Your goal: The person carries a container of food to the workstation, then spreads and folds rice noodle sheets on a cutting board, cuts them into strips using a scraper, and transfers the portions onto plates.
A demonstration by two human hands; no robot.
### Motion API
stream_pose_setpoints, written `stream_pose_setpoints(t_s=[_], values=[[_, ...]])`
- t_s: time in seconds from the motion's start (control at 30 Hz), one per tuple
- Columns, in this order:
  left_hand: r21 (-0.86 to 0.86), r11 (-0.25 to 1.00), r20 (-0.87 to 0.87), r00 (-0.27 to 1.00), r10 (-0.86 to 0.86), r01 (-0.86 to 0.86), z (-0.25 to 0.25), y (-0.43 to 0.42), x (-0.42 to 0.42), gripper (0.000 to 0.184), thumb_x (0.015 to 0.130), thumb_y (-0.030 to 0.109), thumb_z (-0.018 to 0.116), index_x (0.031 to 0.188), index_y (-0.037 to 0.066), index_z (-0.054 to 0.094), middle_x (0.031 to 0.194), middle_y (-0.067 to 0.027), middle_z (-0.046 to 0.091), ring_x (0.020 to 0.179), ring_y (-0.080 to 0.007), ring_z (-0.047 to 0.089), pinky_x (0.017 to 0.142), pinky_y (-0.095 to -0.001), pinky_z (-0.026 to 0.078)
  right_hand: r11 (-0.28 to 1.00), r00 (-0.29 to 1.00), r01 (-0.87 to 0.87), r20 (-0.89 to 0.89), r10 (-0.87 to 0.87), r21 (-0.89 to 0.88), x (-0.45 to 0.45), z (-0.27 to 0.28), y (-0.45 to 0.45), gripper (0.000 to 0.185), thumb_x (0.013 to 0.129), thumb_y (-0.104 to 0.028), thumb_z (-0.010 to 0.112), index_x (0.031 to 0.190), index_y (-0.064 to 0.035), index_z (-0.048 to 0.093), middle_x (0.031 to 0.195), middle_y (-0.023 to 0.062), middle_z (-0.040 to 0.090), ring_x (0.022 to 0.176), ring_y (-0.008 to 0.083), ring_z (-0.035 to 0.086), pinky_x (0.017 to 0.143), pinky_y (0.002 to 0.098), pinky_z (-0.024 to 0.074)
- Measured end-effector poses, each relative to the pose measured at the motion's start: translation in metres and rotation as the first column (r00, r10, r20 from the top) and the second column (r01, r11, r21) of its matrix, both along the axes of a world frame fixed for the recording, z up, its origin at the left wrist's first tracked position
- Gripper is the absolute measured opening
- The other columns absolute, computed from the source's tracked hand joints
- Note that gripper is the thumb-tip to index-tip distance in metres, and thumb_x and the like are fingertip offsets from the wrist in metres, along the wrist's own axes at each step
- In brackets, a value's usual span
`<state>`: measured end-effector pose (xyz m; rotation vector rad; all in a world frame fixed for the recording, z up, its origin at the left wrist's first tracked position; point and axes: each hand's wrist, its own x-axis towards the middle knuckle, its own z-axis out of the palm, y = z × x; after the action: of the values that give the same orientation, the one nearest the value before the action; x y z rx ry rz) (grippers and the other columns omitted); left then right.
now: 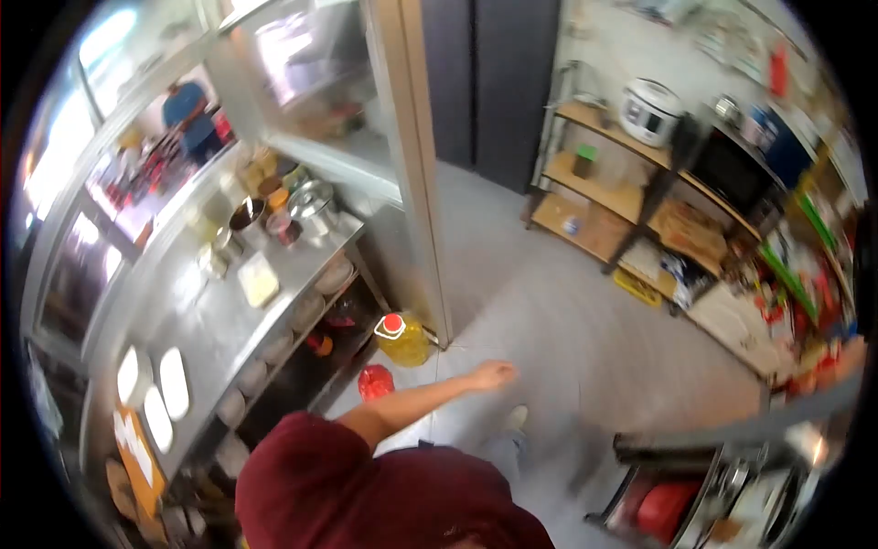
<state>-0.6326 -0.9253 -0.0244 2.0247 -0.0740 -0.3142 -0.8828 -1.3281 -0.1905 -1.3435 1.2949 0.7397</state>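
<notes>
Head view: the left hand [495,373] is in the centre of the frame, extended over the grey floor [558,320] on a bare forearm from a dark red sleeve [302,457]. No object is visible in its grip. The fingers are blurred, so whether the grip is clenched or released cannot be determined. The right hand cannot be made out; its grip state is likewise undetermined.

The nearest items are the clear plastic jug of yellow liquid [403,347] and the red plastic bundle [375,382]. Both rest on the floor left of the hand; the jug is upright beside the metal door frame [416,165]. Its red cap [393,322] is seated. The bundle lies just beside the forearm.

Status: no lifting, pouring or placing is visible. On the stainless-steel worktop [215,334], left of the frame, the lidded steel pot [313,206] is covered, and the white rectangular dish [259,279] holds pale contents. Three white oblong dishes [174,384] are set out near the orange board [139,462], lower left. All stand apart from the hand. The amount of work completed or outstanding cannot be established from this view.
</notes>
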Motion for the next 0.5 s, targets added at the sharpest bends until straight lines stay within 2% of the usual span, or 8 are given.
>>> stream_pose_setpoints(t_s=[0.13,0.2,0.27,0.37,0.4,0.43,0.47,0.5], values=[[0.392,0.899,-0.056,0.971,0.234,-0.194,-0.055,0.071,0.054,0.039,0.084,0.035,0.045,0.079,0.0,0.061,0.078,-0.0172,0.062,0.067,-0.0276,0.062,0.067,-0.0376,0.048,0.96,0.957,-0.281,0.071,0.28,0.013,0.243,-0.011,0.009,0.018,0.086,-0.021,0.048,0.095,-0.0059,0.052,0.076,0.0094,0.058,0.056,0.0189,0.055,0.043,0.0295,0.0427],[0.182,0.89,-0.316,0.833,0.455,-0.417,-0.093,0.107,0.053,0.037,0.083,0.033,0.045,0.082,0.0,0.061,0.08,-0.0176,0.063,0.066,-0.027,0.063,0.066,-0.038,0.049,0.905,0.891,-0.423,0.166,0.423,-0.039,0.382,-0.009,0.023,0.019,0.087,-0.022,0.048,0.098,-0.006,0.052,0.078,0.0085,0.059,0.058,0.0178,0.055,0.045,0.0289,0.0428],[0.219,0.914,-0.342,0.85,0.4,-0.342,-0.145,0.145,0.037,0.037,0.083,0.032,0.045,0.087,-0.001,0.061,0.082,-0.0168,0.064,0.066,-0.0252,0.064,0.065,-0.0368,0.05,0.82,0.769,-0.554,0.289,0.57,-0.144,0.527,-0.002,0.062,0.021,0.087,-0.022,0.048,0.1,-0.0061,0.053,0.079,0.0075,0.059,0.059,0.0167,0.056,0.046,0.0283,0.0429],[0.03,0.588,-0.539,0.482,0.69,-0.809,-0.15,0.156,0.024,0.034,0.084,0.026,0.046,0.094,-0.004,0.058,0.086,-0.0133,0.065,0.069,-0.0217,0.065,0.063,-0.034,0.051,0.671,0.49,-0.659,0.482,0.727,-0.342,0.731,0.021,0.177,0.024,0.088,-0.023,0.048,0.104,-0.0062,0.053,0.082,0.0061,0.059,0.061,0.015,0.056,0.047,0.0274,0.0432],[0.016,0.672,-0.529,0.564,0.634,-0.741,-0.168,0.162,0.021,0.037,0.083,0.027,0.049,0.101,-0.003,0.057,0.086,-0.0124,0.066,0.068,-0.0213,0.065,0.059,-0.0327,0.051,0.638,0.39,-0.657,0.543,0.743,-0.401,0.789,0.03,0.223,0.025,0.088,-0.024,0.048,0.105,-0.0062,0.053,0.083,0.0057,0.06,0.062,0.0145,0.056,0.048,0.0272,0.0432],[0.25,0.649,-0.651,0.372,0.662,-0.718,-0.124,0.154,0.047,0.04,0.082,0.028,0.053,0.109,-0.002,0.054,0.089,-0.0115,0.065,0.066,-0.0187,0.064,0.056,-0.03,0.051,0.627,0.309,-0.645,0.6,0.738,-0.438,0.835,0.043,0.272,0.026,0.088,-0.024,0.048,0.107,-0.0062,0.053,0.084,0.0052,0.06,0.063,0.0139,0.056,0.049,0.0269,0.0433],[0.367,0.899,-0.808,0.396,0.435,-0.24,-0.128,0.165,0.072,0.037,0.083,0.026,0.054,0.11,0.001,0.055,0.09,-0.0108,0.065,0.066,-0.017,0.063,0.053,-0.0288,0.05,0.657,0.261,-0.66,0.708,0.656,-0.365,0.857,0.099,0.326,0.024,0.088,-0.021,0.048,0.105,-0.0053,0.053,0.082,0.0053,0.059,0.061,0.0133,0.055,0.048,0.0251,0.0423],[0.322,0.929,-0.851,0.375,0.369,-0.183,-0.126,0.169,0.09,0.036,0.083,0.026,0.054,0.11,0.001,0.055,0.09,-0.0109,0.065,0.067,-0.0171,0.063,0.054,-0.029,0.05,0.678,0.21,-0.676,0.806,0.553,-0.289,0.875,0.143,0.373,0.022,0.087,-0.019,0.048,0.102,-0.0043,0.054,0.08,0.0055,0.059,0.06,0.0127,0.054,0.047,0.0234,0.0413]])
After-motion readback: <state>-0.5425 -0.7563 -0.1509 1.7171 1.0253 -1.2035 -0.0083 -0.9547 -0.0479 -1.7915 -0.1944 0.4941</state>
